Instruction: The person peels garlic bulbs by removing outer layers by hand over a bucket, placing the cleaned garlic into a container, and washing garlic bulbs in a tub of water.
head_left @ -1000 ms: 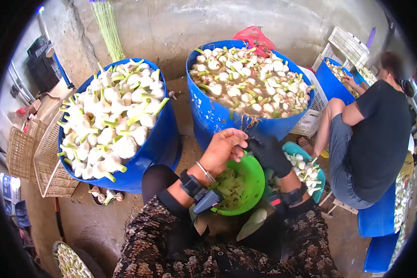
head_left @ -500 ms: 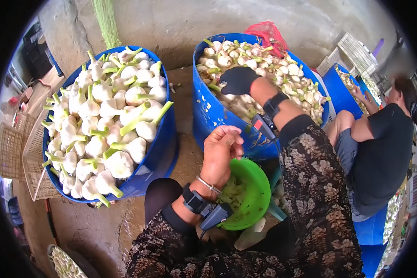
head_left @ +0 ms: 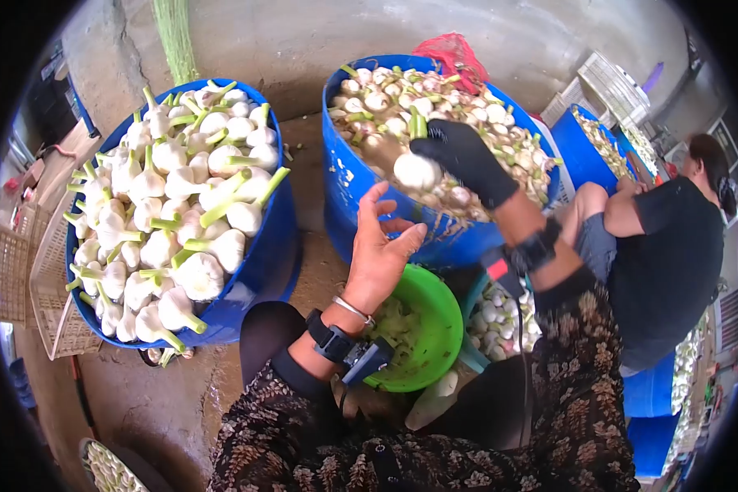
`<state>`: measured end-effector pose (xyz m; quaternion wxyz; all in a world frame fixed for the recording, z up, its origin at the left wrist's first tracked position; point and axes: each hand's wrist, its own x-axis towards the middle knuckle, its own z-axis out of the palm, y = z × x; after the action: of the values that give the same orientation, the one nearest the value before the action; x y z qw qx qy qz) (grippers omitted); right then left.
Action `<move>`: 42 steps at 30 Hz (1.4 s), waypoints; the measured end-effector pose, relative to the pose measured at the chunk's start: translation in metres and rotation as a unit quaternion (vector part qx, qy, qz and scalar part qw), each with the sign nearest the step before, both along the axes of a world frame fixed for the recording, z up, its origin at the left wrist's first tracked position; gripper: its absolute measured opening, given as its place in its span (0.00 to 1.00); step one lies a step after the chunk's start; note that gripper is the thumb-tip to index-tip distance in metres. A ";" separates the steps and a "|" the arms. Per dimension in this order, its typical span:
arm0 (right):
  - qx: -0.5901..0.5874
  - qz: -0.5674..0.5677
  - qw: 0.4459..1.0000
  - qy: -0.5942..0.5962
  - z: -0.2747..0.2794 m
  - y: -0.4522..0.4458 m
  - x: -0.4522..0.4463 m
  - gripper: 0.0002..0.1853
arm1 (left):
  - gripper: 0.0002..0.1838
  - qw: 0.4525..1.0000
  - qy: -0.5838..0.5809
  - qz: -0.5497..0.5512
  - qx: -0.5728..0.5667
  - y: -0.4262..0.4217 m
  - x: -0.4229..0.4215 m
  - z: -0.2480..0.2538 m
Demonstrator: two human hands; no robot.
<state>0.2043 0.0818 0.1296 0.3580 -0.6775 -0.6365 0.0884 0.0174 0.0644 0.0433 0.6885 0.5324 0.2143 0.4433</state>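
Observation:
My right hand [head_left: 467,160], in a black glove, grips a garlic bulb [head_left: 416,170] with a green stem, over the near side of the right blue tub [head_left: 357,205]. That tub holds garlic in murky water. My left hand [head_left: 383,250] is bare and empty, palm turned up with fingers apart, above and left of a bright green basin [head_left: 443,336] with pale peelings inside. To the left stands another blue tub [head_left: 262,271] heaped with clean white garlic. A teal container [head_left: 471,353] of garlic sits right of the basin, partly hidden by my right arm.
A person [head_left: 668,254] in a dark shirt sits at the right beside more blue tubs [head_left: 578,160]. Wicker baskets [head_left: 53,287] stand at the far left. A red net bag [head_left: 455,59] lies at the right tub's back rim. A round container of garlic [head_left: 111,471] is at the bottom left.
My right hand went from beside my left hand into the right tub, then came up holding a garlic bulb. My left hand's fingers have spread apart.

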 end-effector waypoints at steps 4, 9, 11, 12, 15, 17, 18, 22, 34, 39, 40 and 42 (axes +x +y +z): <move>0.019 -0.030 0.984 0.173 -0.032 -0.095 -0.041 0.16 | 0.37 0.992 -0.011 -0.087 0.090 -0.028 0.005 -0.007; 0.097 -0.041 0.942 0.318 -0.065 -0.164 -0.055 0.13 | 0.35 0.981 0.034 -0.176 0.068 -0.060 -0.002 -0.021; 0.061 -0.044 0.943 0.325 -0.075 -0.184 -0.045 0.14 | 0.35 0.975 0.054 -0.184 0.115 -0.061 -0.004 -0.021; 0.044 -0.045 0.942 0.329 -0.077 -0.191 -0.044 0.14 | 0.36 0.970 0.063 -0.188 0.139 -0.061 -0.005 -0.021; 0.095 -0.062 0.967 0.227 -0.086 -0.198 -0.050 0.14 | 0.37 0.970 0.057 -0.188 0.141 -0.061 -0.003 -0.024; 0.099 -0.060 0.967 0.226 -0.089 -0.198 -0.050 0.15 | 0.38 0.966 0.066 -0.163 0.189 -0.055 -0.001 -0.028; 0.079 -0.055 0.955 0.281 -0.080 -0.201 -0.054 0.15 | 0.38 0.957 0.092 -0.134 0.239 -0.053 -0.001 -0.028; 0.005 -0.059 0.921 0.384 -0.088 -0.196 -0.057 0.17 | 0.37 0.898 0.173 -0.044 0.401 -0.056 0.002 -0.023; 0.013 -0.071 0.924 0.375 -0.094 -0.196 -0.047 0.16 | 0.33 0.950 0.104 -0.131 0.264 -0.055 0.011 -0.028; -0.025 -0.045 0.910 0.411 -0.094 -0.210 -0.020 0.16 | 0.29 0.929 -0.046 -0.332 -0.159 -0.051 0.005 -0.029; 0.022 -0.050 0.899 0.435 -0.093 -0.211 -0.023 0.15 | 0.29 0.924 -0.059 -0.334 -0.179 -0.050 0.005 -0.030; 0.115 -0.058 0.868 0.480 -0.092 -0.208 -0.037 0.15 | 0.29 0.950 0.022 -0.308 -0.045 -0.052 0.005 -0.030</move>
<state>0.1669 -0.1259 0.0372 0.6994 -0.5410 -0.3514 0.3078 0.0228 0.0119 0.0134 0.8097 0.5509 0.0748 0.1878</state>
